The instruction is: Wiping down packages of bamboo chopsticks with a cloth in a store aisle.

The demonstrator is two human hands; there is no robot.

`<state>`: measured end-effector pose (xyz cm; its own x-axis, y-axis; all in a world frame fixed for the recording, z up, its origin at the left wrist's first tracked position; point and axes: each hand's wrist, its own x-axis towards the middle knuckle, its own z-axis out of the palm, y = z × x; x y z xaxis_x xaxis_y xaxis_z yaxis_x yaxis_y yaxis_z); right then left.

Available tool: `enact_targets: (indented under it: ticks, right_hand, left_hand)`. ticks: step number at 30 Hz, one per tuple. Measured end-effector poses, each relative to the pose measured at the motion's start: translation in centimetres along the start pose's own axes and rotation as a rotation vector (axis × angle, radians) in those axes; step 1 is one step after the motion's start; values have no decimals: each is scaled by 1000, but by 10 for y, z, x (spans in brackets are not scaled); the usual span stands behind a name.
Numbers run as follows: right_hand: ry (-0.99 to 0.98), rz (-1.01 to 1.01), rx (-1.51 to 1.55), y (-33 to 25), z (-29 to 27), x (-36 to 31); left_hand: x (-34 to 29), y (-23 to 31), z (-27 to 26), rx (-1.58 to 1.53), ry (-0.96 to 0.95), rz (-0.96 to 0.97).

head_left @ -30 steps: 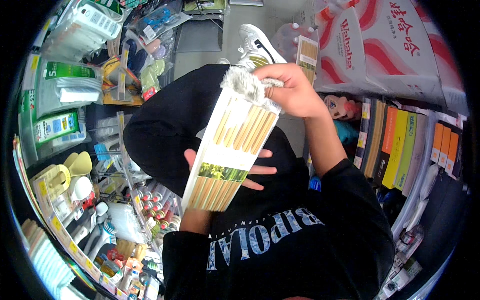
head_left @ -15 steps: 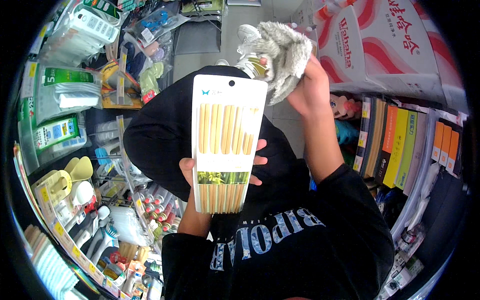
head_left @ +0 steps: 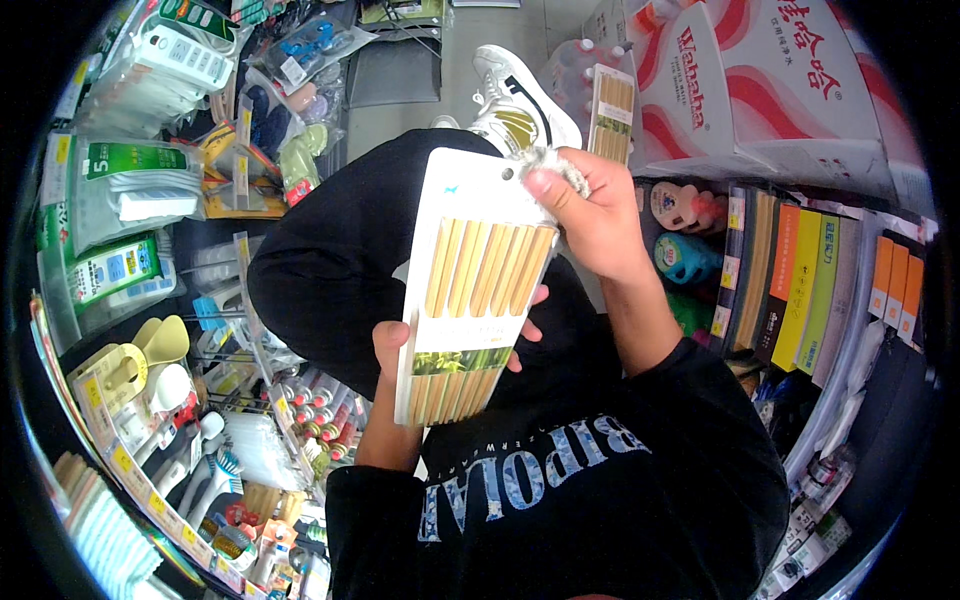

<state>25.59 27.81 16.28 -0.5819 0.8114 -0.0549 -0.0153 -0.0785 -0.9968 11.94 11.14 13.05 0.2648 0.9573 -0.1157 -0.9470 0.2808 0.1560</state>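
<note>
A flat white pack of wooden chopsticks [head_left: 480, 270] with a green bamboo band stands tilted in front of my lap. My left hand [head_left: 393, 350] grips its lower half, thumb on the left edge and fingers showing past the right edge. At the pack's upper right corner, my right hand [head_left: 605, 215] is closed around a fluffy grey cloth [head_left: 555, 165], thumb over the front beside the hang hole. Most of the cloth is hidden by the hand and the pack.
Another chopstick pack [head_left: 611, 110] leans by clear bottles [head_left: 575, 75] near the red-and-white cartons [head_left: 760, 90]. Left shelves hold power strips [head_left: 185, 55], ladles [head_left: 160, 340] and brushes [head_left: 215, 485]. Notebooks [head_left: 790, 290] line the right shelf. A white shoe [head_left: 520, 105] rests on the floor.
My right hand has brought the grey cloth down and left onto the pack's upper corner, bunching it. The pack has tilted to the right, and the second chopstick pack has come into sight.
</note>
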Motion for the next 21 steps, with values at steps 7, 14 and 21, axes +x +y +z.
enact_targets:
  ticks: [7,14,21]
  right_hand:
    - [269,45,498,-1,-13,22]
    - [-164,-112,993,-7,-30,15]
    - [-452,-282,89,-14,-24,9]
  left_hand:
    - [0,-4,4,-55,23,22]
    - [0,-2,-1,-113,4,28]
    - [0,-1,-3,-138,-48,-41]
